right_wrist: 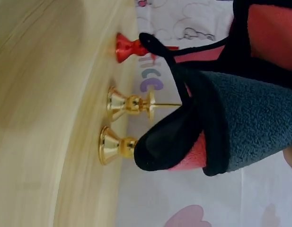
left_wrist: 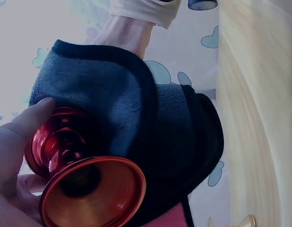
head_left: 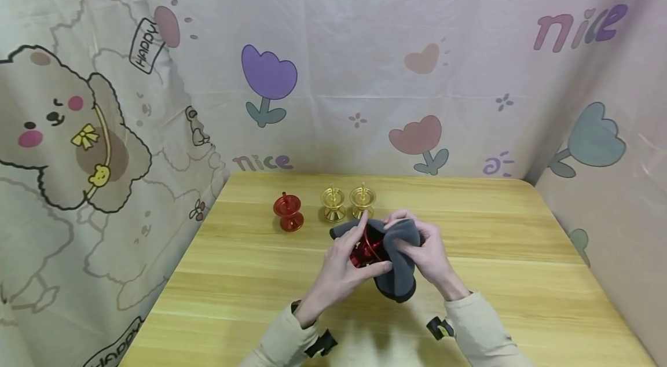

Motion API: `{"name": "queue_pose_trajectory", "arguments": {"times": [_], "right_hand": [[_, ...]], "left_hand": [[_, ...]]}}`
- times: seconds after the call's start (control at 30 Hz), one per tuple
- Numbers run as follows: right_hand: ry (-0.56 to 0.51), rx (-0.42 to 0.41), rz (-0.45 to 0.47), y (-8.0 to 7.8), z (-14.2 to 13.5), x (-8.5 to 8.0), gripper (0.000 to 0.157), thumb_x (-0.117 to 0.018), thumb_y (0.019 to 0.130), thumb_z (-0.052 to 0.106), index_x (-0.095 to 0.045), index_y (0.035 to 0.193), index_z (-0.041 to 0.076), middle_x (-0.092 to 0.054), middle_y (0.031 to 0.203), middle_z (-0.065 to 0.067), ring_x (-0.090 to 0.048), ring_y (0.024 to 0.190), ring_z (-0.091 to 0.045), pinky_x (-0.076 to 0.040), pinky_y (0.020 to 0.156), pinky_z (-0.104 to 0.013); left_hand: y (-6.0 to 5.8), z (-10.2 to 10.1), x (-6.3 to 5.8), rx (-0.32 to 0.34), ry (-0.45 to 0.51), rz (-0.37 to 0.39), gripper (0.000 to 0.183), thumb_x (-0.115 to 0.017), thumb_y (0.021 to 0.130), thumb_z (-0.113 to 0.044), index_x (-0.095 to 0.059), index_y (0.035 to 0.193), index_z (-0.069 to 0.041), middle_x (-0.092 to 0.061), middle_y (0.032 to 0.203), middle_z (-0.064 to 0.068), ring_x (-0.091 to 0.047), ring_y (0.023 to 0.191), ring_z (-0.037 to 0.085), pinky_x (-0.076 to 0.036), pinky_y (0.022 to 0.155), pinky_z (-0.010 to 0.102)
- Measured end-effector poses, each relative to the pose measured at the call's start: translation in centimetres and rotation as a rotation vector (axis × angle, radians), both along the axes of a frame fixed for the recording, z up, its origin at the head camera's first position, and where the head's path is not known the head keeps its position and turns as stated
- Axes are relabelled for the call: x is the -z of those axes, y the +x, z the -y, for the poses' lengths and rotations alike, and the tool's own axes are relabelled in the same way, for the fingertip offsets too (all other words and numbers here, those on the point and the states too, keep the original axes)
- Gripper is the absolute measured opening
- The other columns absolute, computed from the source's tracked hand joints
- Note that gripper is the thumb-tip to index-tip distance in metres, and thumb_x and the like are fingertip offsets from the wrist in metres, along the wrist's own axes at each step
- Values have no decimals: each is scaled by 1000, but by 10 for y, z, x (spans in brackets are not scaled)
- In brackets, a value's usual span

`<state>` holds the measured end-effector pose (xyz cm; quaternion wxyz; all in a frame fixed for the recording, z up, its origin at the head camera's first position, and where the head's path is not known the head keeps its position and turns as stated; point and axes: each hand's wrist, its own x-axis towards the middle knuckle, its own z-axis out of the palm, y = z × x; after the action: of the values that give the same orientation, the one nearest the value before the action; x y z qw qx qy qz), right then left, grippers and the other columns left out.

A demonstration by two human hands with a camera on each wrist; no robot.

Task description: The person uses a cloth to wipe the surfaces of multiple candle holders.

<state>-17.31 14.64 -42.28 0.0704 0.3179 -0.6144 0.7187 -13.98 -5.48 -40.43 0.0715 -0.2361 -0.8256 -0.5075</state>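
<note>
My left hand (head_left: 333, 271) grips a shiny red metal candle holder (left_wrist: 93, 191), tipped so its hollow, gold-tinted base faces the left wrist camera. Thumb and fingers lie on either side of it. A grey cleaning cloth (head_left: 400, 277) with black edging and a pinkish-red reverse is bunched in my right hand (head_left: 432, 251), pinched between thumb and fingers. The cloth lies against the held candle holder and hides part of it. In the right wrist view, folds of the cloth (right_wrist: 259, 118) fill the right side and cover most of that hand.
A second red candle holder (head_left: 289, 219) stands upright at the table's back left. Two gold candle holders (head_left: 334, 212) with upright spikes stand side by side just beyond the hands. The wooden table (head_left: 234, 286) meets a patterned curtain (head_left: 333, 66) at its back edge.
</note>
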Motion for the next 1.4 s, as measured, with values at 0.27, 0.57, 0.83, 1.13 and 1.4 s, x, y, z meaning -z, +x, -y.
{"name": "queue_pose_trajectory", "arguments": {"times": [0.27,0.57,0.83,1.13,1.4], "right_hand": [[197,113,-91,1,5,-1,25,-72,81,-14,-72,102,1,-63,110,6,-60,107,-8,-48,98,-20],[-16,97,-31,4,11,0,18,-65,93,-5,-71,106,7,-66,113,5,-62,112,-9,-51,99,-19],[267,267,-250,13,9,9,24,-59,90,-15,-70,102,3,-50,117,-5,-46,118,-12,-37,103,-18],[198,318,-571,12,7,3,31,-72,80,-14,-73,108,-1,-70,106,-20,-68,104,-18,-53,98,-19],[251,135,-720,12,4,5,31,-70,94,12,-66,118,-7,-65,115,-24,-62,113,-26,-48,108,-23]], "left_hand": [[-1,2,4,28,45,-25,93,-85,82,-22,-32,158,-15,-63,137,9,-63,111,17,-53,89,23],[-2,1,3,66,118,15,92,-82,85,-21,-29,159,-16,-62,137,10,-64,105,16,-56,85,23],[0,7,3,116,298,180,91,-77,89,-14,-21,161,-11,-61,142,13,-67,113,22,-57,90,23],[0,12,2,129,312,238,90,-76,90,-17,-21,161,-14,-65,135,17,-69,103,12,-58,86,22],[1,16,3,129,308,220,87,-76,90,-13,-25,160,-13,-60,140,20,-68,102,10,-59,85,23]]}}
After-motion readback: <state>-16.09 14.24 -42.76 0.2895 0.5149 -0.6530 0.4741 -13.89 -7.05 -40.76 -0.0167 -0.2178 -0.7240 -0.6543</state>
